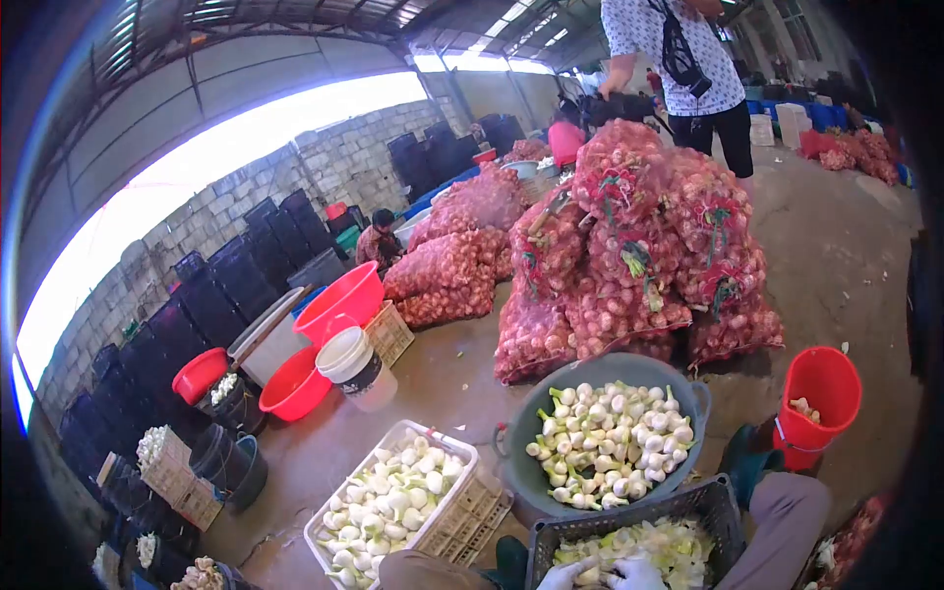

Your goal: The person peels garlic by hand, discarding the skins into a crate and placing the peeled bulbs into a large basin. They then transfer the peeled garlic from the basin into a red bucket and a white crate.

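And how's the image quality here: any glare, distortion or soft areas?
Head view: daylit opening above the block wall blown out, blue fringing near the left edge; head view: strong fisheye curves the wall, corners black; head view: far background looks soft, bottom edge crops the left hand and right hand.

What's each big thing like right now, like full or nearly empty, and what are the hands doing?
White crate: heaped with pale bulbs
Round tub: well filled with bulbs
Black crate: holding loose peelings
Red bucket: upright, only a little inside
Mesh sacks: bulging, piled up
Left hand: over the peelings, grip unclear
Right hand: beside it, grip unclear
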The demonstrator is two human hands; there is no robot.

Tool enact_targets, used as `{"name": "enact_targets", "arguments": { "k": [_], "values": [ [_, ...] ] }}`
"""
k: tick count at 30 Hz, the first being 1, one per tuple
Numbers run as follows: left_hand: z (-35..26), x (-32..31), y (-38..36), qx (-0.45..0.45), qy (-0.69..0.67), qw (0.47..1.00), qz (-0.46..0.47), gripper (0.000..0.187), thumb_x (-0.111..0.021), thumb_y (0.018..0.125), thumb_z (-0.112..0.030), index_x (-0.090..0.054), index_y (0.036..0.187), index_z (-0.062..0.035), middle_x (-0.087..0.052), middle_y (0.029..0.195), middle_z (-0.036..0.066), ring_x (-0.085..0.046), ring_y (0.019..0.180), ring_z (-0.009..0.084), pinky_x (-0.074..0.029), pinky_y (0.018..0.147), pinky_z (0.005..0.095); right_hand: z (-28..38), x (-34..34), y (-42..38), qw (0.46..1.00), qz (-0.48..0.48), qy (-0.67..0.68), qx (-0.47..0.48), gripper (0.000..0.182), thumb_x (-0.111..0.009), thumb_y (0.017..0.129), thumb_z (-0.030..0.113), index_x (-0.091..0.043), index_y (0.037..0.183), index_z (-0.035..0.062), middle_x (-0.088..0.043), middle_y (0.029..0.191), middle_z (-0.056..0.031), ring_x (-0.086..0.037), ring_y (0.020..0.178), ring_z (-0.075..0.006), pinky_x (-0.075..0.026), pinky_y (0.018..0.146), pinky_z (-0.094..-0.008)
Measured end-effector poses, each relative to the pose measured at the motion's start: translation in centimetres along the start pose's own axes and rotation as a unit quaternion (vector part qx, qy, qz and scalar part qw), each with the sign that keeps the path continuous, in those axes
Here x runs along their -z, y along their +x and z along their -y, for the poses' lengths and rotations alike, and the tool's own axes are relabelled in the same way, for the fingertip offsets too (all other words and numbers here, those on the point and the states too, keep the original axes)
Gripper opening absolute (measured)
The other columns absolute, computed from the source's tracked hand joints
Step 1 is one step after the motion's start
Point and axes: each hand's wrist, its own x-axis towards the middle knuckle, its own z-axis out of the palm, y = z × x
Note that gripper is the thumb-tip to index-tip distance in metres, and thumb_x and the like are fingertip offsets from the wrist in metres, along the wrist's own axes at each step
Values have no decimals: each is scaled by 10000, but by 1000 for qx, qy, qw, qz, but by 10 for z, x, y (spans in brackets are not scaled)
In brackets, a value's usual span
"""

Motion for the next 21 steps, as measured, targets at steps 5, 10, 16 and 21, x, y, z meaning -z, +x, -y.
{"name": "enact_targets", "arguments": {
  "k": [5,10,16,21],
  "values": [
    [-1,4,6,-49,82,994,49,298,-610,886,-100,-608,1171,-14,-676,924,78,-663,714,187,-555,655,304,-39,-9,3,955,12,216,-203,285,-593,885,235,-633,985,-29,-650,773,-102,-608,716,-249,-483,665,-386],
    [7,-20,1,-166,123,978,-6,370,-603,892,-53,-555,1259,-38,-651,1021,61,-645,867,157,-537,734,289,16,33,13,836,-58,425,-342,270,-599,877,230,-629,929,-34,-660,803,-139,-609,713,-276,-472,639,-412],
    [82,8,59,-285,150,945,-65,291,-567,927,-127,-601,1174,23,-659,1009,60,-617,851,144,-497,737,261,7,5,27,991,-84,58,-83,331,-625,878,310,-640,985,-3,-622,791,-242,-586,718,-397,-453,622,-481],
    [20,-21,22,-71,120,987,-86,338,-549,897,-66,-579,1219,34,-646,1058,75,-572,734,97,-465,589,233,-4,12,25,980,-145,14,-136,303,-625,886,275,-591,834,-22,-586,721,-270,-578,715,-443,-439,614,-484]
  ]
}}
